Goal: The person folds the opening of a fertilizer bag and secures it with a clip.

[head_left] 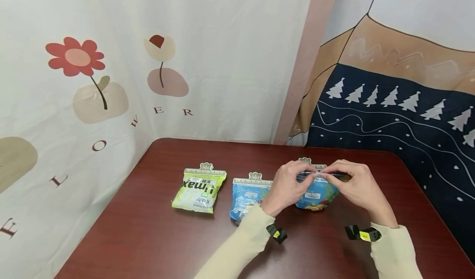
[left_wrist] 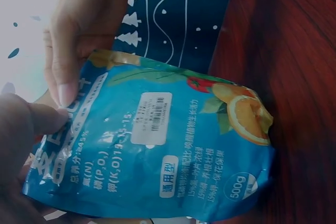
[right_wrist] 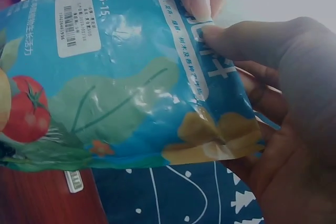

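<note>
Both hands pinch the top edge of a blue fertilizer bag [head_left: 314, 196] at the right of the table. My left hand [head_left: 288, 184] grips the left part of that edge, and my right hand [head_left: 354, 184] the right part, with thumbs close together at the middle. Printed on the bag [left_wrist: 152, 145] are an orange slice, a tomato and a white barcode label. In the right wrist view, the thumb of my right hand [right_wrist: 294, 87] presses the front of the bag's top while fingers lie behind it. A pale ruler-marked clip [head_left: 306, 161] shows behind the bag.
A green bag [head_left: 198, 192] lies at the left with a crown-topped clip [head_left: 205, 169] along its top. Between it and the hands lies another blue bag [head_left: 243, 196] with a similar clip [head_left: 254, 180], partly hidden by my left arm. Curtains hang behind the dark red table [head_left: 148, 229].
</note>
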A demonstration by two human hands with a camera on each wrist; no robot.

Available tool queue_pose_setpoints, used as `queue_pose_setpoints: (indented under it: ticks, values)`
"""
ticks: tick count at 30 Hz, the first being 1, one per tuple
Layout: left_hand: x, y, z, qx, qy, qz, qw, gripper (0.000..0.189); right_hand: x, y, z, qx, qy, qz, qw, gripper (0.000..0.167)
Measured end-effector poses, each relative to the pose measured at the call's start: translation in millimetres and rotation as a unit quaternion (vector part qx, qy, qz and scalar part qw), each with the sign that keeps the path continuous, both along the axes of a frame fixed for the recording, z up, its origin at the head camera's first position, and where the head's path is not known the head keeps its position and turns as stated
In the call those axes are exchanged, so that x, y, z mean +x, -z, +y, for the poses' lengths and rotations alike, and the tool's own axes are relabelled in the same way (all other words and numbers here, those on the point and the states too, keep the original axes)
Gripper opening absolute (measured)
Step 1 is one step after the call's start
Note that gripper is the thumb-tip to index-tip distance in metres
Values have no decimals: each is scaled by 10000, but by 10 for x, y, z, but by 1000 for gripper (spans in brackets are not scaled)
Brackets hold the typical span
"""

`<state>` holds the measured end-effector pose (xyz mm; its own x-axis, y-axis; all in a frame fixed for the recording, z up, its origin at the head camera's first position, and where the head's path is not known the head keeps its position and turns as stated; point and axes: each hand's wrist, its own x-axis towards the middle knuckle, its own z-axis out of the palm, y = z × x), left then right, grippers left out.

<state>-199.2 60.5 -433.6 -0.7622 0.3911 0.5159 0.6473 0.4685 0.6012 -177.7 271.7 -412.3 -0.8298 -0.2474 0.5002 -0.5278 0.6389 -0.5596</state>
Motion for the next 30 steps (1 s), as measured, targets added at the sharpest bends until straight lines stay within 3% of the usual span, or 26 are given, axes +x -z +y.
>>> queue_pose_setpoints:
  ticks: [6, 12, 15, 18, 22, 30]
  values:
    - [15, 39, 25, 57, -42, 277, 9996, 11, 8, 35, -25, 13, 303, -13, 9995, 16]
    - [10, 51, 17, -43, -62, 673, 9977, 9, -4, 41, -50, -58, 324, -85, 9994, 16]
    - [-16, 42, -10, 29, 51, 430, 9991, 10, -12, 32, -38, -61, 311, -204, 9993, 13]
    - [-52, 31, -56, 331, 292, -142, 9989, 11, -14, 27, -7, -83, 308, -437, 9985, 9]
    - [-83, 29, -117, 741, 526, -784, 9928, 9, 5, 19, 37, -85, 355, -732, 9966, 8]
    - [-96, 30, -121, 900, 631, -865, 9902, 9, 12, 4, 76, -11, 244, -622, 9978, 7]
